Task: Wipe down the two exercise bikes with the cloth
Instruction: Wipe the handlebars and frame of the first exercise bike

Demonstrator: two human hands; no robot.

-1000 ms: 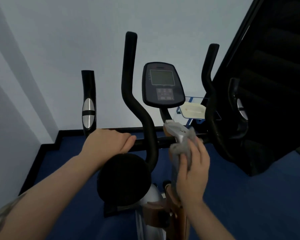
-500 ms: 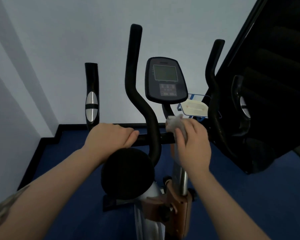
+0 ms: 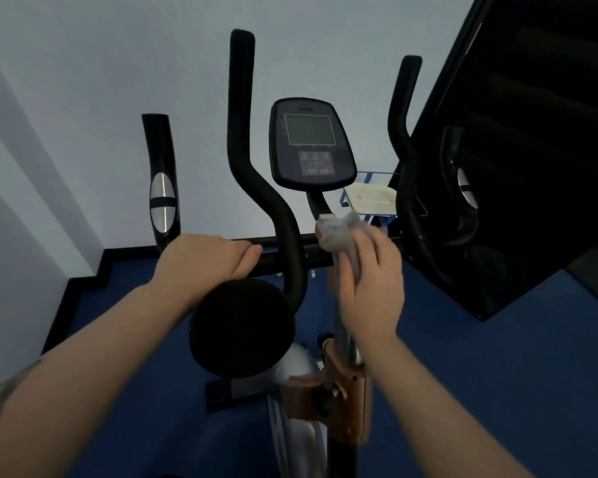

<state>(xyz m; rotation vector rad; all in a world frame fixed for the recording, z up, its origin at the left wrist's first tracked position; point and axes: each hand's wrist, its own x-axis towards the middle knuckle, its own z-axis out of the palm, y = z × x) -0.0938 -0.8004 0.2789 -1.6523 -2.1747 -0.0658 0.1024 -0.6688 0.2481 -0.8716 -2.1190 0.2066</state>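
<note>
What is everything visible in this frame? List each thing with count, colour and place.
exercise bike: one, black with silver and orange-brown frame, centre
console: one, dark grey, on the bike's mast
handlebars: two tall, black, either side of console
pulse grips: two, black with silver pads, outermost
cloth: one, grey, at mast below console
small rack: one, blue with pale tray, behind
floor: blue
wall: pale
left hand: on crossbar
right hand: grips cloth

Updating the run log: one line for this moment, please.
left hand: grips crossbar | right hand: presses grey cloth on column below console
</note>
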